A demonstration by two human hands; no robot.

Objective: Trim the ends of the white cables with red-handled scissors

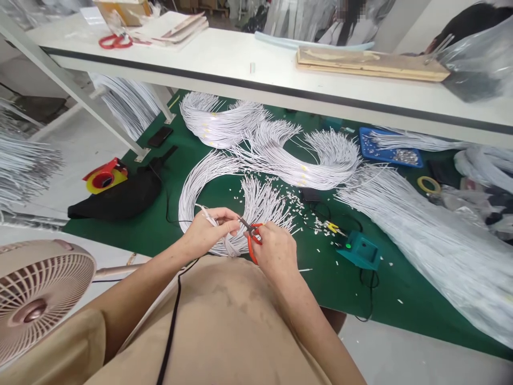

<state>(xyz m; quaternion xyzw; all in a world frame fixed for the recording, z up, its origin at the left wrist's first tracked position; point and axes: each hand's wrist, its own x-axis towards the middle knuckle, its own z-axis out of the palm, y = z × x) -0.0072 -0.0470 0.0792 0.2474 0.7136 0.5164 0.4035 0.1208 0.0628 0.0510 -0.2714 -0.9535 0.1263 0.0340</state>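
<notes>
My right hand (pixel 276 248) is closed around the orange handles of a pair of pliers (pixel 250 229). The dark jaws point up and left, meeting the fingertips of my left hand (pixel 212 231). My left hand is closed on a white wire (pixel 207 215), pinching it between thumb and fingers; the wire's tip at the jaws is too small to make out. Below both hands lies a coiled bundle of white wires (pixel 192 184), its cut ends (pixel 266 206) fanned out just beyond my right hand.
Further white wire bundles (pixel 224 125) lie behind, on the green mat (pixel 288 299). Small pale bits (pixel 294 200) are scattered about. A teal device (pixel 360 250) and blue tray (pixel 366 144) sit at right. A shelf (pixel 224 59) spans overhead; a fan (pixel 40 305) stands at left.
</notes>
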